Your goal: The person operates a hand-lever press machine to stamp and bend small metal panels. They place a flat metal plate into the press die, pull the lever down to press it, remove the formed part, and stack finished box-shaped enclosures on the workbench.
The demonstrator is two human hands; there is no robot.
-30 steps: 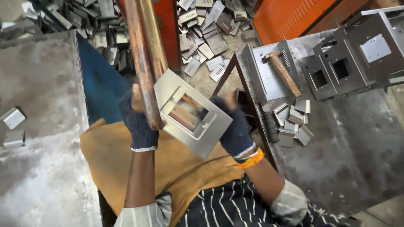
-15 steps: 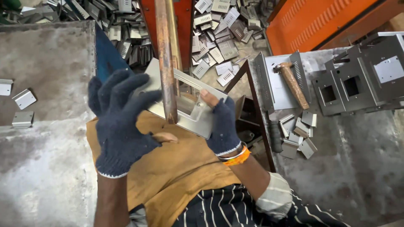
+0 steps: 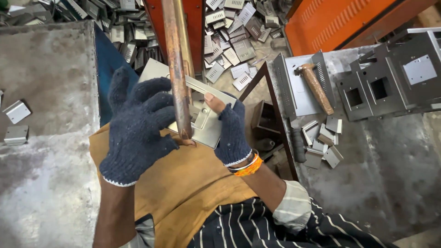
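Head view: right hand (image 3: 233, 133), in a dark glove with the thumb tip bare, has its grip pinched on the near edge of the grey sheet-metal plate (image 3: 206, 120), held over the tan apron (image 3: 183, 183) under the copper rod (image 3: 177, 69). Left hand (image 3: 138, 126) hovers with fingers spread, holding nothing, and hides the plate's left half. Rod top is cut off by the frame, its tip contact with the plate is hard to make out; hammer (image 3: 314, 87) lies on the right surface (image 3: 390, 160).
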